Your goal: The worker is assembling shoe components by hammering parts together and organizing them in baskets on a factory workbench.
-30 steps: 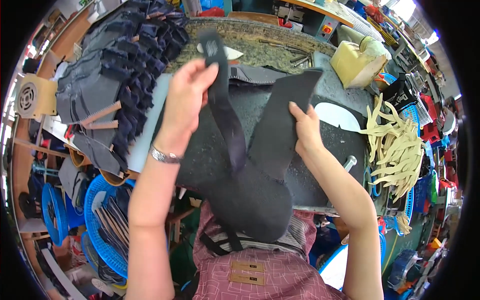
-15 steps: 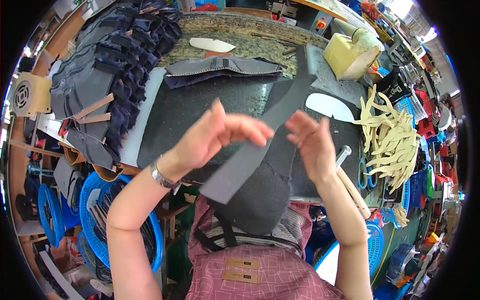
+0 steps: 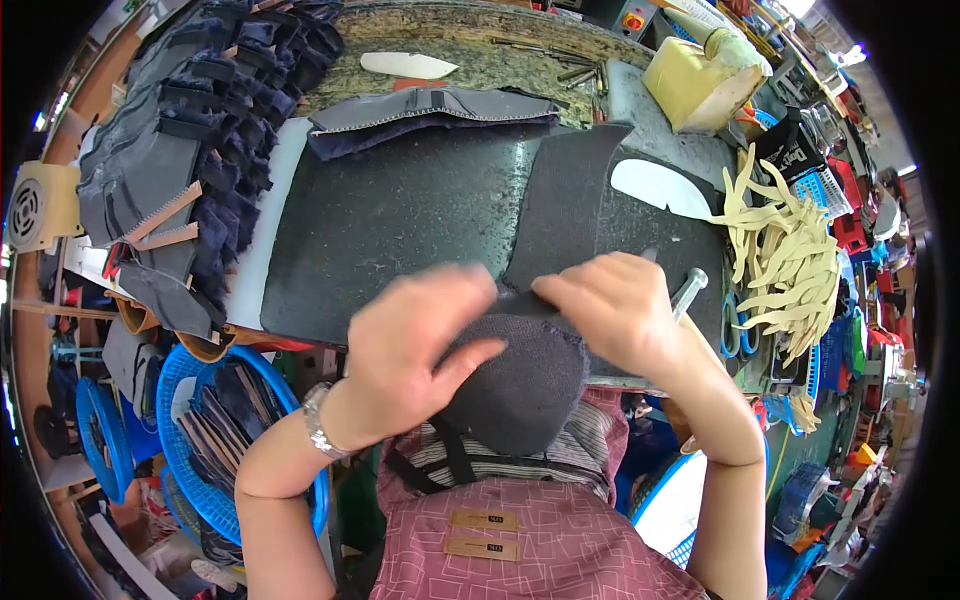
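Observation:
A dark grey fabric piece (image 3: pixel 520 385) hangs over the near edge of the work board, its rounded end above my lap. At its upper edge my right hand (image 3: pixel 622 312) bends its fingers and pinches dark material. My left hand (image 3: pixel 410 345) is just to the left over the same piece, thumb stretched out, its fingers smeared by motion. Between the hands a dark edge shows, mostly hidden by the fingers. Beyond them a broad dark grey strip (image 3: pixel 565 200) lies flat on the black board (image 3: pixel 400 220). A hammer (image 3: pixel 690 292) lies beside my right hand.
At the left are stacked dark pieces with blue fur (image 3: pixel 150 170) and a blue basket (image 3: pixel 180 460). A zipper-edged piece (image 3: pixel 430 110) and white templates (image 3: pixel 660 188) lie on the board. Right are cream strips (image 3: pixel 790 260), blue-handled scissors (image 3: pixel 735 325) and a yellow container (image 3: pixel 700 85).
The loose grey strip that slanted between my hands no longer shows in that place. Both hands have come lower and closer together over the hanging piece, and my right fingers have closed.

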Demonstrator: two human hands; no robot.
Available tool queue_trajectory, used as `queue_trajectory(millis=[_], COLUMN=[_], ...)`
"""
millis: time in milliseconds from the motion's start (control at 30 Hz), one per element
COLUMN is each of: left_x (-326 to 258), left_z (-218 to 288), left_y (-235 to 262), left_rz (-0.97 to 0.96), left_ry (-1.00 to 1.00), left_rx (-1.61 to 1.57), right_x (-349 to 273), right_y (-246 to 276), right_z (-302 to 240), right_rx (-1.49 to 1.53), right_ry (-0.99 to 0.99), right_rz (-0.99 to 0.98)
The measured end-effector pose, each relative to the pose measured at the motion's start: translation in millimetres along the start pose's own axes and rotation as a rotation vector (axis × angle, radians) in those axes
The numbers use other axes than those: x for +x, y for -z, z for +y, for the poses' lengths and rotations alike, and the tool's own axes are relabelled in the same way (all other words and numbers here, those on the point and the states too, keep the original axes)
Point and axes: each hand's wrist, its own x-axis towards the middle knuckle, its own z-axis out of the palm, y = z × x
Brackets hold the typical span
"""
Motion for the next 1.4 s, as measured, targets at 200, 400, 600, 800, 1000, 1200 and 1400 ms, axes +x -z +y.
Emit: queue_trajectory(millis=[200, 400, 600, 800, 1000, 1200, 1400], left_x=[-42.1, -72.5, -84.6, -65.1, -48.6, -31.9, 74.0], left_z=[-11.9, -27.2, -23.6, -7.8, -23.9, -28.8, -74.9], left_y=[-3.9, 2.4, -3.6, -5.2, -1.9, 11.1, -38.5], left_rz=[0.109, 0.059, 0.125, 0.195, 0.007, -0.023, -0.208], left_ry=[-0.630, -0.450, -0.102, 0.907, 1.056, 0.612, 0.836], left_rx=[0.469, 0.510, 0.263, -0.509, -0.429, 0.165, -0.447], right_x=[-28.0, -58.0, -62.7, -14.7, 27.6, 23.5, 26.0], right_y=[4.1, 13.4, 32.1, 20.1, -11.6, -35.2, -42.8], right_z=[27.0, 57.4, 68.2, 102.7, 147.8, 150.0, 155.4], right_rx=[-0.518, -0.197, 0.532, 1.081, 0.891, 0.835, 0.866], right_ry=[0.044, -0.148, -0.494, -1.019, -1.136, -1.112, -1.099], right_rz=[0.333, 0.236, 0.126, 0.245, -0.001, -0.020, 0.021])
